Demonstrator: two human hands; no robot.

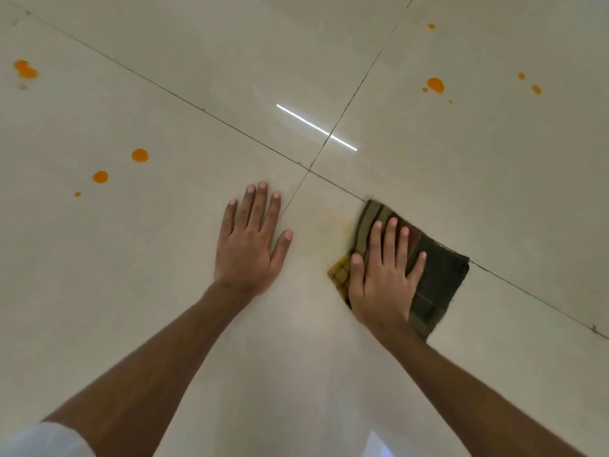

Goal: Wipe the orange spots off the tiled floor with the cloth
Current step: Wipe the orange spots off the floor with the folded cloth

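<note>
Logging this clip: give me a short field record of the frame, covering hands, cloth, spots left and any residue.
left hand: flat on bare tile, fingers spread, holding nothing
right hand: palm down, pressing the cloth
cloth: dark checked, folded, lying across a grout line
spots left: cluster far left, three mid left, group upper right
residue: faint yellowish smear beside the cloth's left edge
floor: glossy pale tiles
</note>
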